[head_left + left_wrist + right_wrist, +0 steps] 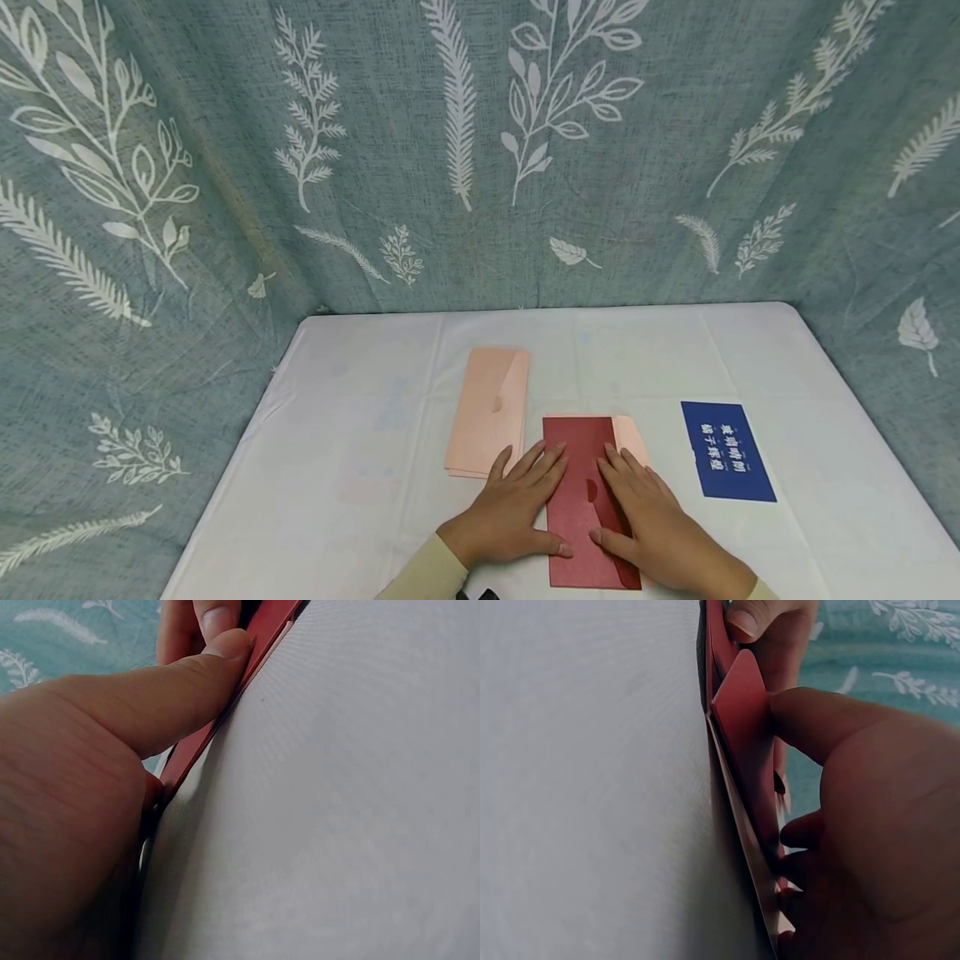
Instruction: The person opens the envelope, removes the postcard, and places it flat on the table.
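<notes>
Head view: a blue card on the right carries the only writing in sight, two columns of white characters that look Chinese, too small to read with certainty. It lies on a white cloth-covered table, just beyond the right hand.

Near the front edge of the table, between both hands, is a long, narrow red envelope, lying lengthwise away from the person. It is plain, deep red with a slight sheen, with a darker rounded tab near its middle and a darker flap along its right side. Pale pink paper shows from beneath its upper right side. Farther back on the left, near the red one, lie pale pink envelopes, the top one bearing a similar small rounded tab.

The left hand rests on the red envelope's left side, fingers extended and slightly spread. The right hand rests along its right side, fingers also extended; neither is curled into a grip.

The right wrist view reveals what the head view barely suggests: the flap stands tilted up, its end blunt and tapered, with the right thumb touching it. The left wrist view shows the left thumb on the red surface and a thin pale edge under the red. Teal curtain with white leaves hangs behind.
</notes>
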The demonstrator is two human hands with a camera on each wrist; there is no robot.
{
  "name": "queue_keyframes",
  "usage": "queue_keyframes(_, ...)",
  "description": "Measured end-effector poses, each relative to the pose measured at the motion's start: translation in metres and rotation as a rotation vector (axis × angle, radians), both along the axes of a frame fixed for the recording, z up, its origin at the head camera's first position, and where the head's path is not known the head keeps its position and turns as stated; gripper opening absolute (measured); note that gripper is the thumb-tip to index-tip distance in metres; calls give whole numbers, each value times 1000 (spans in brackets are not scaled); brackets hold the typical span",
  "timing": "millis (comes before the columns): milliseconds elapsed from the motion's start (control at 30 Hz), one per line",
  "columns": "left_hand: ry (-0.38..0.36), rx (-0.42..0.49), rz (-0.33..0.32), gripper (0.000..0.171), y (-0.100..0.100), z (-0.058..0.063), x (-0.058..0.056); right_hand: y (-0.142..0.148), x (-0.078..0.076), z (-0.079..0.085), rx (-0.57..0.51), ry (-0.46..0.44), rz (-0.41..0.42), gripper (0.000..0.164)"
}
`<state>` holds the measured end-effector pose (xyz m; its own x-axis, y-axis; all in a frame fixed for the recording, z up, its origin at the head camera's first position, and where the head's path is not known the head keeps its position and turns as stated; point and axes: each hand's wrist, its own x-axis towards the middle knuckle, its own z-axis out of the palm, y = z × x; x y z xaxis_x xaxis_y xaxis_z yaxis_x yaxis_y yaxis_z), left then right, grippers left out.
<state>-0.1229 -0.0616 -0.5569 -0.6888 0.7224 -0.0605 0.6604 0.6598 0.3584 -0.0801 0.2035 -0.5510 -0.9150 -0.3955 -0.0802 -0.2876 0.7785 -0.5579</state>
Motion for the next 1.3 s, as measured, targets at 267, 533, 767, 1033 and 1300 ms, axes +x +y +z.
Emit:
queue_keyframes(267,-12,4,2,111,1,-1,-1,1,-1,4,-2,-13,-9,95)
queue_keyframes(533,-3,2,1,111,1,0,-1,2,-2,5,-6,-15,-5,95)
queue_keyframes(767,17,0,-2,112,2,0,0,4,-1,8,-18,-4,6,93)
queue_keyframes(1033,27,-1,-3,112,2,0,1,8,-1,6,-36,-35,-17,94)
queue_keyframes(1300,23,3,0,112,2,0,1,13,-1,10,-82,-47,-20,92)
